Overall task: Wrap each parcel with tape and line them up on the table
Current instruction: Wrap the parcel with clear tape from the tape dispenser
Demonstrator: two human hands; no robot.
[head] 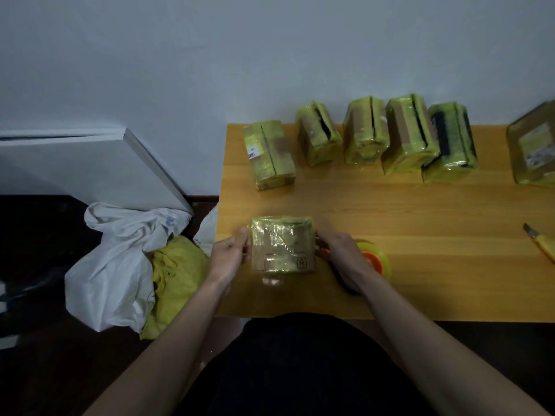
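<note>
Between the two hands sits a small cardboard parcel (282,246), its top and sides already glossy with yellowish tape, its lower front face still showing bare card with printed marks. It rests on the near part of the wooden table (405,235), close to the front edge. The left hand (231,253) clasps the parcel's left side, thumb up near the top corner and fingers curled round behind. The right hand (339,250) grips the opposite side the same way, fingers bent against the cardboard.

Just beyond the right hand, touching its far side from where I stand, lies a roll of tape (377,259) with an orange core, partly hidden by the wrist. Farther out to the right, well apart, a yellow-handled cutter (540,241) lies near the table's edge.

Ahead of both hands, along the wall side of the table, five taped parcels (363,133) stand in a row, and a sixth, larger parcel (533,145) sits off to the far right.

Left of the left hand, down off the table, a white plastic bag (114,265) slumps on the floor with yellow material (174,280) spilling from it.
</note>
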